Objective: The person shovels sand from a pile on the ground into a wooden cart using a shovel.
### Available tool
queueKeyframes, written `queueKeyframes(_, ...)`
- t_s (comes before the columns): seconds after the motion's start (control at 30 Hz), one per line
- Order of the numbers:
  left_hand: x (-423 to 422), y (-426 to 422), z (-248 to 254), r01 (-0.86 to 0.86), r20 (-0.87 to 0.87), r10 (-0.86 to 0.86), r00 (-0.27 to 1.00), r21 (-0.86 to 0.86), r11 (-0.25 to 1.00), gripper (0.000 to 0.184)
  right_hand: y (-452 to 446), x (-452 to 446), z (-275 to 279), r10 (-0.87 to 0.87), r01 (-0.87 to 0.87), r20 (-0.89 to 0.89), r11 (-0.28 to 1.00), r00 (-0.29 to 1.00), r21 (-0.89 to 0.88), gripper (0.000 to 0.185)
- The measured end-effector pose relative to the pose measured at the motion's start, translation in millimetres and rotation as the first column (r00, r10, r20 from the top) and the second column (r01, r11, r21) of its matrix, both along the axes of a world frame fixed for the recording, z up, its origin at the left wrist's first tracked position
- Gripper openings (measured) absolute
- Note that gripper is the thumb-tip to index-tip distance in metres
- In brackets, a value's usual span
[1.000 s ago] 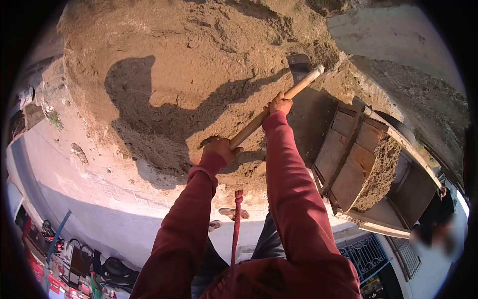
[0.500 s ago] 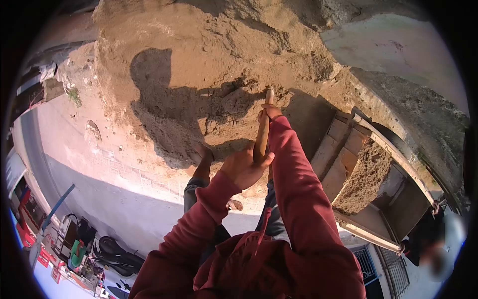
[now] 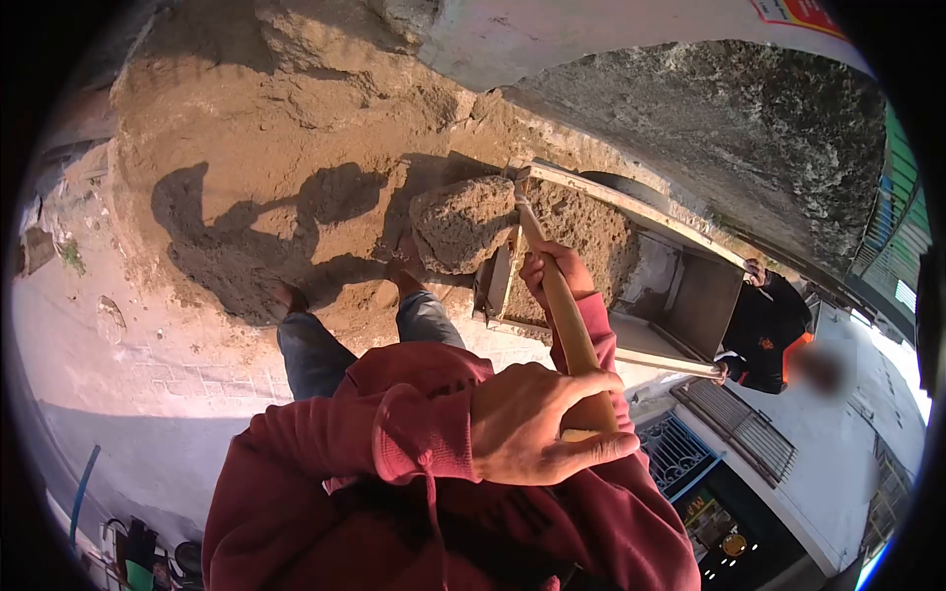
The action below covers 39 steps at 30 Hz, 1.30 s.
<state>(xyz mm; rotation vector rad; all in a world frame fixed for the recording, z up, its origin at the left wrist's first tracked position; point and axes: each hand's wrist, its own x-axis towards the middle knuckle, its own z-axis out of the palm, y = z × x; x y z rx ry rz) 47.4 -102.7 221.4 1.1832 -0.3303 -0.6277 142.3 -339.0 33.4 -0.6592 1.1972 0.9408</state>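
A long wooden handle [image 3: 562,300] slants from the cart's near end down toward my body. My right hand [image 3: 562,271] is wrapped round its middle. Lower down, at the near end, my left hand [image 3: 537,424] grips it, thumb and index finger on either side. At the far end a big lump of damp sand [image 3: 463,225] is held up beside the cart; the blade under it is hidden. The wooden-sided cart [image 3: 641,343] stands just right of the lump, with sand [image 3: 581,236] in its near part.
A person in black [image 3: 769,330] holds the cart's two shafts at the right. The sand pile [image 3: 236,118] spreads over the upper left, under my bare feet [image 3: 406,281]. A rough grey wall [image 3: 729,128] runs behind the cart. A metal grille [image 3: 734,428] lies lower right.
Sand has been lifted on the tool and swung right to the cart's near end. My hands have moved closer to my body, and the view has turned right, showing more of the other person.
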Motion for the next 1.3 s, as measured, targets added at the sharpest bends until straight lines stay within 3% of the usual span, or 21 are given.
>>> queueKeyframes(0.1, -8.5, -40.5, 42.2, 0.102, 0.038, -0.097, 0.994, -0.128, 0.987, 0.056, -65.5, -21.5, 84.5, -0.109, 0.124, 0.17, 0.989, 0.979, -0.079, 0.017)
queueKeyframes(0.2, -15.8, -60.1, 52.8, 0.239, 0.065, -0.235, 0.97, -0.07, 0.968, 0.051, -110.4, -43.9, 124.3, -0.052, 0.191, 0.387, 0.925, 0.921, -0.33, 0.015)
queueKeyframes(0.27, -16.1, -62.7, 35.7, 0.391, 0.077, -0.4, 0.913, 0.106, 0.914, 0.043, -139.9, -57.1, 118.9, 0.105, 0.22, 0.5, 0.806, 0.86, -0.549, 0.014)
queueKeyframes(0.33, -20.4, -68.1, -14.1, 0.468, 0.078, -0.476, 0.876, 0.107, 0.877, 0.046, -138.0, -66.5, 112.2, 0.213, 0.292, 0.525, 0.634, 0.824, -0.716, 0.014)
queueKeyframes(0.4, -33.2, -68.3, -81.9, 0.389, 0.134, -0.408, 0.903, 0.148, 0.909, 0.072, -147.2, -78.3, 76.4, 0.231, 0.45, 0.612, 0.495, 0.756, -0.743, 0.014)
queueKeyframes(0.43, -23.9, -58.6, -97.7, 0.497, -0.025, -0.499, 0.867, 0.142, 0.856, 0.078, -149.8, -79.6, 56.1, 0.207, 0.521, 0.634, 0.413, 0.745, -0.747, 0.014)
queueKeyframes(0.5, -24.0, -67.0, -155.0, 0.44, -0.032, -0.466, 0.884, 0.391, 0.808, 0.082, -156.8, -79.3, 26.5, 0.201, 0.599, 0.661, 0.294, 0.723, -0.745, 0.019)
queueKeyframes(0.53, -26.2, -76.2, -183.5, 0.3, 0.125, -0.444, 0.887, 0.575, 0.761, 0.079, -160.0, -76.6, 21.5, 0.199, 0.59, 0.653, 0.298, 0.731, -0.751, 0.019)
queueKeyframes(0.57, -21.3, -84.5, -213.2, 0.306, 0.118, -0.534, 0.837, 0.708, 0.636, 0.075, -163.2, -74.0, 17.9, 0.245, 0.622, 0.664, 0.232, 0.706, -0.747, 0.024)
queueKeyframes(0.6, -30.5, -98.3, -255.1, 0.057, 0.361, -0.449, 0.817, 0.725, 0.686, 0.074, -166.0, -70.2, 14.7, 0.296, 0.656, 0.673, 0.168, 0.678, -0.736, 0.03)
queueKeyframes(0.67, -27.7, -126.2, -285.6, -0.232, 0.572, -0.3, 0.764, 0.676, 0.7, 0.065, -157.8, -59.8, 46.1, 0.329, 0.691, 0.695, 0.15, 0.64, -0.707, 0.04)
queueKeyframes(0.77, -5.3, -143.3, -277.9, -0.147, 0.505, -0.323, 0.801, 0.688, 0.711, 0.05, -160.1, -35.3, 84.5, 0.484, 0.801, 0.763, 0.185, 0.429, -0.569, 0.046)
queueKeyframes(0.8, -2.2, -143.8, -269.6, -0.09, 0.453, -0.384, 0.805, 0.732, 0.675, 0.04, -144.7, -23.0, 106.4, 0.408, 0.798, 0.799, 0.226, 0.443, -0.558, 0.031)
queueKeyframes(0.83, -4.5, -138.9, -261.1, -0.148, 0.479, -0.31, 0.821, 0.704, 0.695, 0.041, -141.6, -14.7, 112.0, 0.328, 0.798, 0.857, 0.336, 0.398, -0.5, 0.015)
queueKeyframes(0.87, -11.1, -129.1, -256.7, -0.212, 0.502, -0.236, 0.832, 0.682, 0.7, 0.041, -123.1, -5.2, 110.0, 0.352, 0.804, 0.85, 0.317, 0.393, -0.503, 0.009)
queueKeyframes(0.9, -22.7, -119.0, -269.0, -0.07, 0.354, -0.24, 0.904, 0.676, 0.734, 0.041, -98.2, 0.9, 107.7, 0.32, 0.799, 0.865, 0.351, 0.387, -0.488, 0.008)
queueKeyframes(1.0, -57.8, -60.9, -275.5, -0.039, 0.131, -0.053, 0.99, 0.612, 0.79, 0.037, -35.2, 9.3, 60.8, 0.334, 0.759, 0.874, 0.444, 0.353, -0.477, 0.006)
queueKeyframes(1.07, -86.7, -20.0, -297.3, -0.019, 0.056, -0.029, 0.998, 0.704, 0.71, 0.034, 15.8, 8.9, 13.8, 0.163, 0.673, 0.891, 0.602, 0.423, -0.429, 0.008)
queueKeyframes(1.13, -104.4, 17.6, -326.7, 0.011, -0.017, 0.004, 1.0, 0.778, 0.628, 0.034, 67.8, 13.4, -52.4, 0.159, 0.532, 0.816, 0.686, 0.556, -0.496, 0.013)
queueKeyframes(1.23, -100.1, 67.7, -388.8, 0.269, -0.305, -0.017, 0.952, 0.81, 0.521, 0.041, 128.3, 32.4, -196.4, 0.208, 0.346, 0.689, 0.743, 0.694, -0.573, 0.014)
queueKeyframes(1.3, -105.3, 81.1, -453.2, 0.21, -0.275, 0.045, 0.96, 0.82, 0.532, 0.042, 156.6, 50.4, -302.3, 0.279, 0.24, 0.596, 0.727, 0.753, -0.643, 0.015)
